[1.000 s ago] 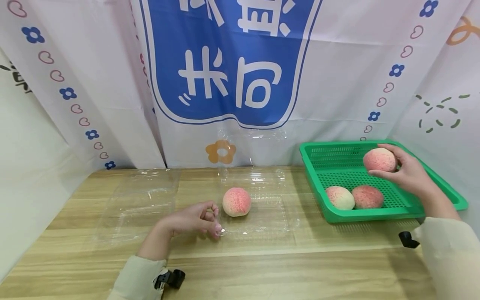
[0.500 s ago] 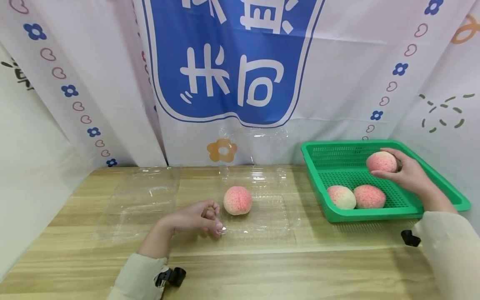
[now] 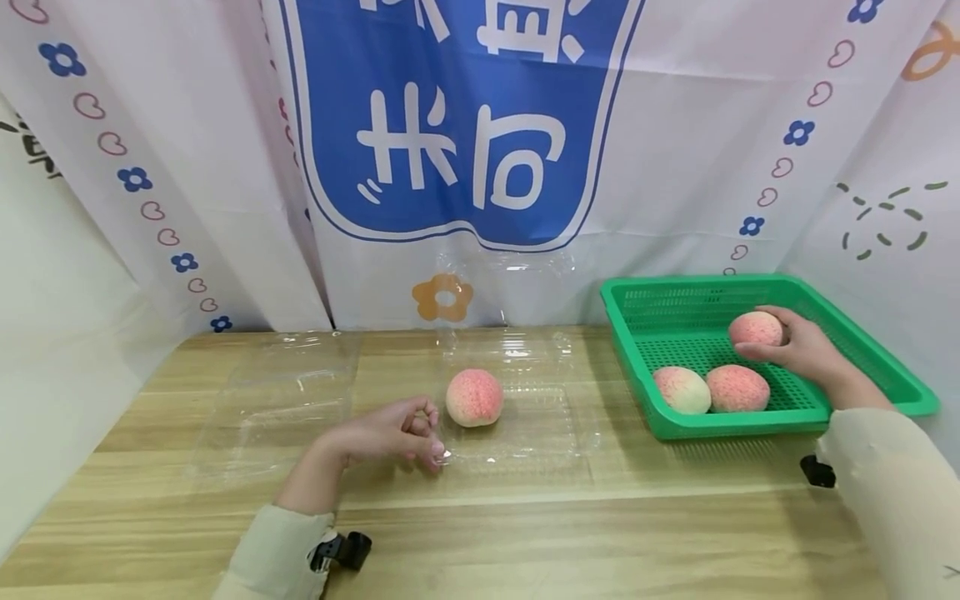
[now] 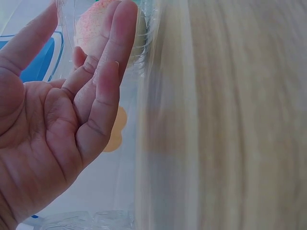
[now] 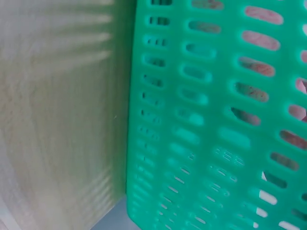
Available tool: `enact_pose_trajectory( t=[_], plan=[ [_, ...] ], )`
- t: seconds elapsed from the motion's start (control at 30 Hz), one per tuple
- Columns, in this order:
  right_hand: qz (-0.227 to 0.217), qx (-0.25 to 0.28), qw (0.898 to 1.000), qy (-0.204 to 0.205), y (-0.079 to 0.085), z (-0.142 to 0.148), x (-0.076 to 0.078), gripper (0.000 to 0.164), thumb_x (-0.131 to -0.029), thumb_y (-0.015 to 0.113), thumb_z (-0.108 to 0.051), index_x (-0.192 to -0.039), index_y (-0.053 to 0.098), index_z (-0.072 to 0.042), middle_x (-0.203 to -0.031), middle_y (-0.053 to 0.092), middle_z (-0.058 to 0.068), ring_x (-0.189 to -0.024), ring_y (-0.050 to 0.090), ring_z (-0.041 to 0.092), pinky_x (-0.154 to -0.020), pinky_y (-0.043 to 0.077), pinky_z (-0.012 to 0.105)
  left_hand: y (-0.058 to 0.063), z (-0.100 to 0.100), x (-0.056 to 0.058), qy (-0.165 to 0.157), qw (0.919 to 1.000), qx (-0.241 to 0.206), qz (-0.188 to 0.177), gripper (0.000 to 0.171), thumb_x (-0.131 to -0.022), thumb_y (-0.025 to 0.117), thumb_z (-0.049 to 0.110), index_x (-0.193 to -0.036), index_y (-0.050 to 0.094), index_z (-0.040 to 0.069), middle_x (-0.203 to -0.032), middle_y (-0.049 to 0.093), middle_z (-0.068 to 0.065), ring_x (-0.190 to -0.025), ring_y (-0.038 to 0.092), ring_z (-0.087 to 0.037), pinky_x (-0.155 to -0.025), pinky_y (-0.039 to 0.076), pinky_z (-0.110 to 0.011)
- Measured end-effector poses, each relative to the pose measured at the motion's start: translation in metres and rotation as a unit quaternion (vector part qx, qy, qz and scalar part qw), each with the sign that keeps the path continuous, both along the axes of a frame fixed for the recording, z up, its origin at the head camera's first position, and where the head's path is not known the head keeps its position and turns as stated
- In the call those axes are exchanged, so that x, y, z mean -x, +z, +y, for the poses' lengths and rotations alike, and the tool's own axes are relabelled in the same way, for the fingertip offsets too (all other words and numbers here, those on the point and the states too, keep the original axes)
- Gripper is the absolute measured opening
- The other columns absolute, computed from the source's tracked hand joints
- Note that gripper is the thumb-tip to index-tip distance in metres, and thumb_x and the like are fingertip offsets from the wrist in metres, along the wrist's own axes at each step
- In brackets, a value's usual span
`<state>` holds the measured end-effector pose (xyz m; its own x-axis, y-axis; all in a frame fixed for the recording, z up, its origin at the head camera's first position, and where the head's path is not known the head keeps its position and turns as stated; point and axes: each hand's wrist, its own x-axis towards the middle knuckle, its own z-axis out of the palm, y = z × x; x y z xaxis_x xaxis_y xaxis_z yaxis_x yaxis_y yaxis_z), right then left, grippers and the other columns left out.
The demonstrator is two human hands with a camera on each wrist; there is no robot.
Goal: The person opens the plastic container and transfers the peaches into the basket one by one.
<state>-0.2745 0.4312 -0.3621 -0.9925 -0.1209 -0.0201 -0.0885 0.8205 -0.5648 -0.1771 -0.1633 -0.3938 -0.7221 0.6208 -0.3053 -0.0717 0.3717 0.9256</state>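
My right hand grips a pink peach over the green basket. Below it, a pale peach and a redder peach lie side by side at the basket's near end. On the table, my left hand pinches the near left corner of a clear plastic box, whose lid stands raised at the back. One peach sits in the left part of that box. In the left wrist view, the box wall shows between thumb and fingers. The basket's slotted side hides the right hand in the right wrist view.
Another clear plastic box lies left of my left hand on the wooden table. A printed white cloth hangs right behind the table's back edge.
My right hand has lowered slightly with the peach, towards the inside of the basket. The left hand stays at the box corner.
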Motion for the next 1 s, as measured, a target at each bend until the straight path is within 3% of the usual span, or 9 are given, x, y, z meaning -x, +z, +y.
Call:
enact_pose_trajectory(
  t=[0.17, 0.23, 0.57, 1.0],
  plan=[
    [-0.017, -0.028, 0.999, 0.003, -0.0041, 0.0033, 0.0013, 0.091, -0.092, 0.068, -0.044, -0.151, 0.022, 0.009, -0.135, 0.044, 0.038, -0.105, 0.058, 0.045, -0.071, 0.054, 0.043, 0.0008, 0.0000, 0.0019, -0.004, 1.0000, 0.002, 0.002, 0.036, -0.093, 0.068, 0.018, -0.112, 0.043, -0.001, -0.095, 0.074, -0.010, -0.090, 0.073, -0.035, -0.074, 0.052, -0.033],
    [-0.026, -0.037, 0.999, 0.003, -0.0045, 0.0034, 0.0022, 0.091, -0.093, 0.067, -0.045, -0.151, 0.022, 0.010, -0.136, 0.042, 0.039, -0.109, 0.055, 0.049, -0.073, 0.054, 0.047, 0.0011, -0.0004, 0.0025, -0.004, 1.0000, 0.002, 0.004, 0.037, -0.093, 0.068, 0.017, -0.112, 0.043, -0.001, -0.094, 0.074, -0.010, -0.090, 0.073, -0.035, -0.074, 0.052, -0.033],
    [-0.051, -0.051, 0.997, 0.027, -0.0084, 0.0012, 0.0038, 0.083, -0.095, 0.064, -0.040, -0.147, 0.027, 0.012, -0.133, 0.044, 0.042, -0.109, 0.056, 0.048, -0.079, 0.053, 0.049, -0.0011, -0.0011, 0.0024, -0.006, 1.0000, 0.000, 0.006, 0.033, -0.093, 0.068, 0.018, -0.110, 0.044, 0.002, -0.093, 0.074, -0.010, -0.089, 0.073, -0.034, -0.071, 0.052, -0.031],
    [-0.150, 0.011, 0.988, 0.030, -0.0089, -0.0026, 0.0004, 0.087, -0.099, 0.056, -0.046, -0.151, 0.015, 0.011, -0.142, 0.037, 0.039, -0.121, 0.051, 0.047, -0.091, 0.053, 0.055, -0.0025, -0.0013, 0.0020, -0.012, 0.9998, -0.016, 0.007, 0.032, -0.093, 0.067, 0.017, -0.108, 0.043, 0.002, -0.095, 0.074, -0.012, -0.088, 0.073, -0.033, -0.071, 0.052, -0.031]
  ],
)
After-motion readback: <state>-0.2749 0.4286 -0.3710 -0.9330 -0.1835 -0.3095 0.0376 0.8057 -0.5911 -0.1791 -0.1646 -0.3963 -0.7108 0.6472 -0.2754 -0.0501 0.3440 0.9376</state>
